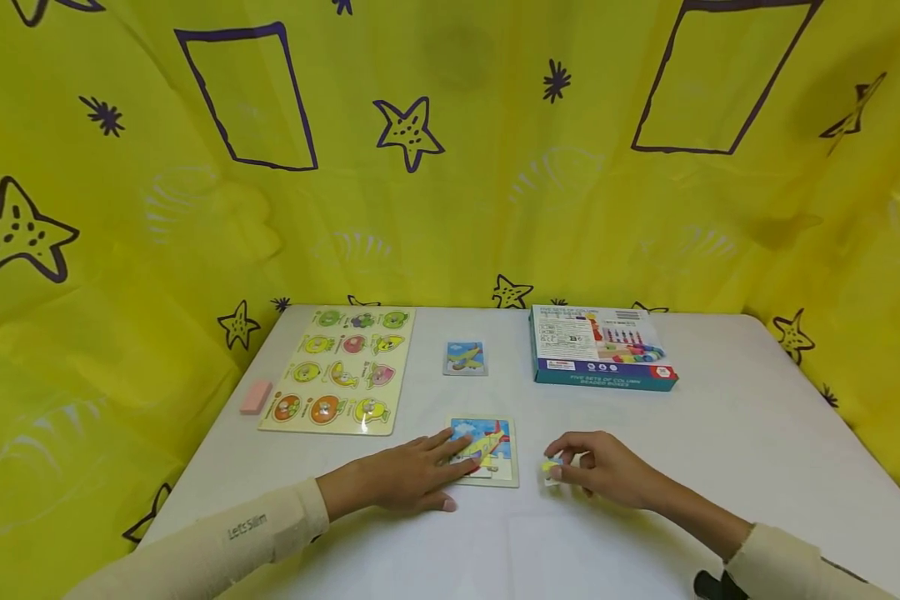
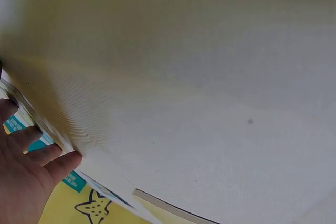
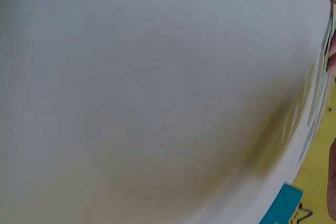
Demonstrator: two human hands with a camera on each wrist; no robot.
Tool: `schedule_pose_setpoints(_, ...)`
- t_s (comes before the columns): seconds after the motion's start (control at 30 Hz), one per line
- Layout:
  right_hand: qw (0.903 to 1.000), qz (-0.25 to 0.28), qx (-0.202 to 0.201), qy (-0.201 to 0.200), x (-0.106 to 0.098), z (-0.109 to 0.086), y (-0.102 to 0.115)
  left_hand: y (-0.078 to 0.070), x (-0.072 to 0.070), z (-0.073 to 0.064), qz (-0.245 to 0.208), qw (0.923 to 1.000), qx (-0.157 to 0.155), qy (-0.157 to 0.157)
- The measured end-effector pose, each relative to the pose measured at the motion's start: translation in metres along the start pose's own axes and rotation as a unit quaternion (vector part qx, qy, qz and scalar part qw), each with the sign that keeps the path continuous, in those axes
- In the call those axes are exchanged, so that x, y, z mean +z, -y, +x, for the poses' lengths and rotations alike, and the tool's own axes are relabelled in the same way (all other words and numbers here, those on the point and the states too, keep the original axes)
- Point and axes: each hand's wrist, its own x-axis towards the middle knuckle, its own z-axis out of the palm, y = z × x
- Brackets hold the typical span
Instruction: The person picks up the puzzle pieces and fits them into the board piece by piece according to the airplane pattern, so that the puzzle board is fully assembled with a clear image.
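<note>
Spread fingers of my left hand (image 1: pixel 412 473) rest on the left part of a small airplane jigsaw puzzle (image 1: pixel 487 437) in the head view. The puzzle shows a yellow and red plane on blue sky, set in a pale frame tray. To its right, my right hand (image 1: pixel 607 468) pinches a small puzzle piece (image 1: pixel 549 472) between thumb and fingers, close over the table. In the left wrist view the left hand (image 2: pixel 29 171) shows at the lower left, fingers extended. Only bits of the right hand (image 3: pixel 332 182) enter the right wrist view's edge.
A second small airplane picture puzzle (image 1: pixel 465 358) lies behind the first. A wooden fruit puzzle board (image 1: pixel 401 367) and a pink block (image 1: pixel 256 397) are on the left. At the back right lies a boxed toy set (image 1: pixel 603 350). A yellow curtain (image 1: pixel 465 225) hangs behind the white table.
</note>
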Motion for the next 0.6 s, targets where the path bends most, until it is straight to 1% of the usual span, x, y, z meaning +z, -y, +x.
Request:
schedule_pose_setpoints(0.17,0.9994,0.027,-0.011,0.019,0.017,0.024,0.008,0.0,0.001,0.002,0.005,1.0,-0.003,0.002)
schedule_pose_setpoints(0.23,0.9994,0.022,-0.02,0.02,0.023,0.032,0.01,0.0,0.001,0.002,0.006,1.0,-0.005,0.004)
schedule_pose_setpoints(0.37,0.9995,-0.006,-0.025,0.016,0.03,0.043,0.011,0.0,0.002,0.003,0.012,0.9999,-0.004,0.0)
schedule_pose_setpoints(0.47,0.9995,-0.019,-0.02,0.013,0.032,0.048,0.011,0.0,0.002,0.003,0.015,0.9999,-0.002,-0.002)
schedule_pose_setpoints(0.6,0.9996,-0.018,-0.013,0.016,0.035,0.054,0.012,0.0,0.002,0.002,0.022,0.9997,-0.004,0.0)
